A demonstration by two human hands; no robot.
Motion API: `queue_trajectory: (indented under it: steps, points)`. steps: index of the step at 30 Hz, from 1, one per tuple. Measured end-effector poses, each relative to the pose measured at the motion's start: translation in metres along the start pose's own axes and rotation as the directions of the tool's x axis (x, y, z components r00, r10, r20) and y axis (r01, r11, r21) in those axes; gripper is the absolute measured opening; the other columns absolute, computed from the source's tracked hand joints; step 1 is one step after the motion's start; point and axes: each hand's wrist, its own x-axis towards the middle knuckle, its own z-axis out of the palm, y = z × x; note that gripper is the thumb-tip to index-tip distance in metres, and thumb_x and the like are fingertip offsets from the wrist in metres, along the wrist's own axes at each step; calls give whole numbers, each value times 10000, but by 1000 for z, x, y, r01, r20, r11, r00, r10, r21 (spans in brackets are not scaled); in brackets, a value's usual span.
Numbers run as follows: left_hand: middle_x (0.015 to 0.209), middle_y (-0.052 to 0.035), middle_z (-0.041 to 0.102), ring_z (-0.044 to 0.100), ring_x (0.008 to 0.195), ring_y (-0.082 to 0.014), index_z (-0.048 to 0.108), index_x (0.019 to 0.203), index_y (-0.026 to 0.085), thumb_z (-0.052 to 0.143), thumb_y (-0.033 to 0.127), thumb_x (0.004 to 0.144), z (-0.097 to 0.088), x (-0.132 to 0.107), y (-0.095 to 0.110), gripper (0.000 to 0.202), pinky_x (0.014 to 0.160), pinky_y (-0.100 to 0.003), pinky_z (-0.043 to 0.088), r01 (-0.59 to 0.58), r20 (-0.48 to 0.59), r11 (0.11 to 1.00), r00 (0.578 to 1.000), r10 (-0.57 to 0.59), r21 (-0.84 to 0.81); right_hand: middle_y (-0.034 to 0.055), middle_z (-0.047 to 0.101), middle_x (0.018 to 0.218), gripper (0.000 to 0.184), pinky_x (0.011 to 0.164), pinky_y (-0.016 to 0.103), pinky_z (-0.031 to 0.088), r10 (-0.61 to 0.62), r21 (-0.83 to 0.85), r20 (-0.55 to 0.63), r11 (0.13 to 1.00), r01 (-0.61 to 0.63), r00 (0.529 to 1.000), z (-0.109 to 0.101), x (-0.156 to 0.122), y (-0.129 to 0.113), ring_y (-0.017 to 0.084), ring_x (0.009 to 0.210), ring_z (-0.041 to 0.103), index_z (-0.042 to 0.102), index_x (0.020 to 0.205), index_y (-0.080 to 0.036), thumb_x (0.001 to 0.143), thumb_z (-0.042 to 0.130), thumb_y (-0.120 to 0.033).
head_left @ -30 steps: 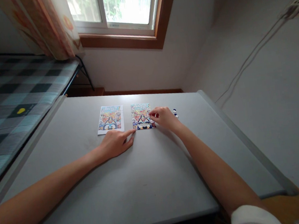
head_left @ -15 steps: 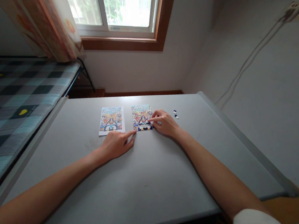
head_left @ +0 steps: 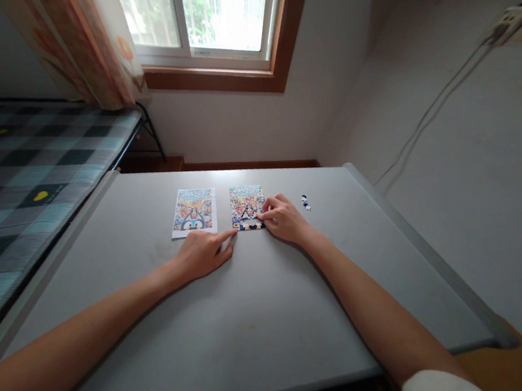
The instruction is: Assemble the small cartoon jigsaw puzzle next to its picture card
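A jigsaw puzzle [head_left: 246, 200] with a crowded colourful picture lies flat on the grey table, with a pale gap in its lower part. My left hand [head_left: 201, 251] rests at the puzzle's lower left corner, index finger stretched out to touch it and thumb apart, holding nothing. At the lower right side, my right hand [head_left: 283, 219] bends over the puzzle with fingers pinched together on a small puzzle piece, mostly covered by the fingertips. A printed reference picture [head_left: 193, 210] of the same design lies left of the puzzle, just beyond my left hand.
Several loose puzzle pieces [head_left: 306, 202] lie right of my right hand. The grey table [head_left: 239, 341] reaches toward a wall below a window [head_left: 223, 13]. A bed with a checked cover [head_left: 43, 162] stands left. A cable [head_left: 432, 99] hangs along the right wall.
My right hand has shifted slightly left and its fingertips press in closer over the puzzle's lower right part. My left hand stays at the corner. The view has moved slightly.
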Motion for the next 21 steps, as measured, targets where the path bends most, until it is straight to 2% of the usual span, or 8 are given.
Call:
queue_trajectory:
  steps: [7, 11, 15, 17, 21]
  points:
    - [621, -10, 679, 628, 560, -157, 643, 1190, 271, 489, 359, 892, -2, 0, 1, 346, 540, -232, 382, 7, 2, 1000, 1000, -7, 0, 65, 621, 908, 230, 838, 386, 394, -8, -22, 24, 1000, 8, 1000, 0, -2, 0, 219, 913, 432, 767, 841, -274, 851, 555, -184]
    - [626, -12, 679, 627, 566, -156, 642, 1191, 267, 488, 356, 891, -2, 0, 1, 349, 540, -228, 386, 7, -8, 1000, 1000, -7, 0, 71, 618, 906, 253, 851, 390, 401, 32, 24, -69, 999, -31, 997, 5, -2, -1, 222, 917, 457, 764, 866, -265, 846, 537, -155]
    - [627, -13, 678, 621, 561, -155, 645, 1186, 267, 481, 357, 896, -1, -1, 1, 346, 542, -232, 389, 4, -14, 1000, 1000, -4, -9, 74, 602, 884, 327, 843, 387, 401, 112, 49, -203, 993, -104, 973, 9, -2, 4, 219, 895, 474, 756, 944, -258, 823, 505, -88]
    - [618, -12, 675, 614, 549, -152, 644, 1189, 263, 482, 358, 895, -1, -1, 1, 349, 540, -231, 388, 4, -12, 1000, 1000, -4, -16, 73, 594, 860, 346, 833, 383, 399, 138, 60, -232, 990, -127, 963, 9, -2, 8, 216, 877, 477, 758, 942, -260, 816, 496, -71]
    - [613, -10, 673, 614, 548, -155, 642, 1191, 270, 487, 355, 893, -1, -1, 1, 347, 540, -235, 389, 9, -13, 1000, 1000, -9, -18, 67, 603, 861, 373, 819, 369, 398, 102, 87, -174, 992, -88, 979, 9, -3, 9, 207, 865, 477, 764, 917, -274, 805, 489, -48]
